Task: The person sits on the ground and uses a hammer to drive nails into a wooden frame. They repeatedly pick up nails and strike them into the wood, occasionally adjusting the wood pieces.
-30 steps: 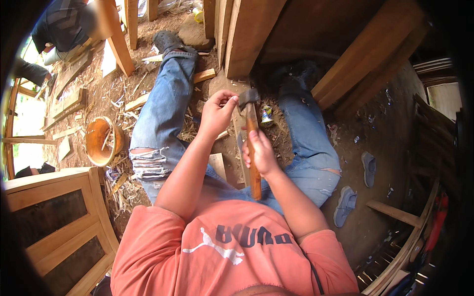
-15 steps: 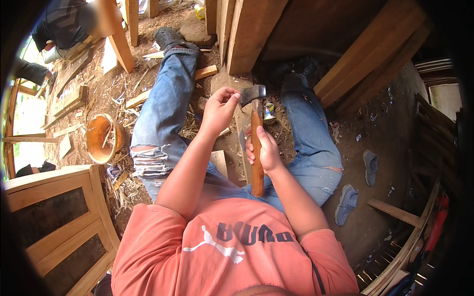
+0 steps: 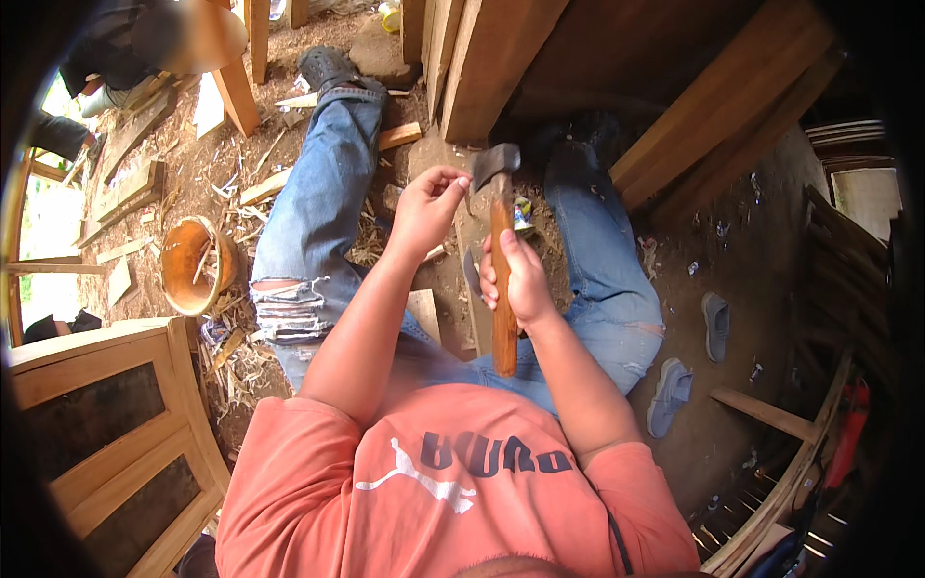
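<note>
My right hand (image 3: pixel 520 279) is wrapped round the wooden handle of a hatchet (image 3: pixel 503 250). Its dark metal head points away from me, between my legs. Close to the left of that head, the fingertips of my left hand (image 3: pixel 431 207) are pinched together on a thin, nail-like piece (image 3: pixel 469 197), too small to make out fully. Below both hands runs a narrow wooden plank (image 3: pixel 472 237). A dark curved blade (image 3: pixel 471 273) shows beside my right fingers, partly hidden by them.
Beyond the hatchet stand thick wooden posts (image 3: pixel 496 67). An orange bucket (image 3: pixel 197 268) sits left of my leg, among wood shavings. A panelled wooden frame (image 3: pixel 111 414) is at the near left, two grey shoes (image 3: pixel 672 395) at the right. Another person (image 3: pixel 116 43) is at the far left.
The hatchet has shifted slightly away from me, its handle end rising a little and its head tilting. My left hand keeps its pinch in nearly the same place.
</note>
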{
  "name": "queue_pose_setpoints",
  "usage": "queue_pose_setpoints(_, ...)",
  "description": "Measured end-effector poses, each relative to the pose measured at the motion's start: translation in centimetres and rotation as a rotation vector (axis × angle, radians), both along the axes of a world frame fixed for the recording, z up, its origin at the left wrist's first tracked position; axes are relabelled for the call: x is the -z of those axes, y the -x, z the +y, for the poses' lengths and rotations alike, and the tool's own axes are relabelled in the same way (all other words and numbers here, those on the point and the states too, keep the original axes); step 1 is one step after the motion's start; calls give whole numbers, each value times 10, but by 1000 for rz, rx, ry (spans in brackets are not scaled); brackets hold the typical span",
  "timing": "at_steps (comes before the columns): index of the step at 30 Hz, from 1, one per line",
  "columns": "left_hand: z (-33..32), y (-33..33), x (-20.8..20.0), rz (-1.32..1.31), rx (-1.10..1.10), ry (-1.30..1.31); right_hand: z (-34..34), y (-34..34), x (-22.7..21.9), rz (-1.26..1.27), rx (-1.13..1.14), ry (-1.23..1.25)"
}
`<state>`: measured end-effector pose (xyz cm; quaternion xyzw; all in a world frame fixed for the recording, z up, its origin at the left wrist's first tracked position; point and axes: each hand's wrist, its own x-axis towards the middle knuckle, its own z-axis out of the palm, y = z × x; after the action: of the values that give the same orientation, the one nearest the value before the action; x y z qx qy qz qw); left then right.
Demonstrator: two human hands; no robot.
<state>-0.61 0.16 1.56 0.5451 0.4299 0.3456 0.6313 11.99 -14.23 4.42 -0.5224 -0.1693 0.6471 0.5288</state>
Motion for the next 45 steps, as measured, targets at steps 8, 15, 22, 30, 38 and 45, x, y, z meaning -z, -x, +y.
queue_pose_setpoints(8, 5, 1, -2, 1, 27, 4, 1, -5, 3, -77, -76, 187)
queue_pose_setpoints(15, 3, 4, 0, -19, 58, 15, -12, -13, -11, 89, 7, -42)
queue_pose_setpoints(22, 5, 5, -1, 29, 35, 5, -11, -6, -8, 56, -9, 69)
queue_pose_setpoints(30, 1, 1, -10, 58, -1, -25, -6, 0, 3, 57, 6, 115)
queue_pose_setpoints(38, 4, 3, -8, 20, -8, 19, -9, 1, 10, 70, 12, 134)
queue_pose_setpoints(45, 2, 6, -5, 16, -30, -28, -14, -2, 21, 114, 2, 61)
